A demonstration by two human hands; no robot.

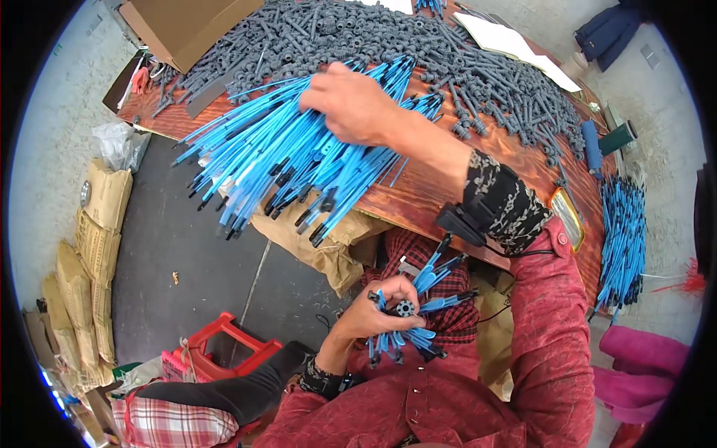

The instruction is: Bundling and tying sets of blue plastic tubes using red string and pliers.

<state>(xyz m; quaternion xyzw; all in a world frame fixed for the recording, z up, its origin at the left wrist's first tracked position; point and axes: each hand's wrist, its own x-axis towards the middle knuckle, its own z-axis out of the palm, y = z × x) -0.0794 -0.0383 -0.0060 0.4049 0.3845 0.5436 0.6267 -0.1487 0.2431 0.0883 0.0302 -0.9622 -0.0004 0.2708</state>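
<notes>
Low in front of my body, my left hand (377,310) is closed round a dark grey round hub (405,308) with a ring of small holes. Blue strips (429,278) with black ends stick out from it on several sides. My right hand (349,103) is over the table on a big heap of thin blue rods (276,157) with black tips. Its fingers are curled down at the rods; what they pinch, if anything, is hidden. The heap overhangs the table's near edge.
Grey jointed plastic parts (299,37) are piled across the back of the wooden table (418,183). A cardboard box (183,30) stands at the back left. More blue rods (622,239) stand bundled at the right. A red stool (231,347) is at lower left.
</notes>
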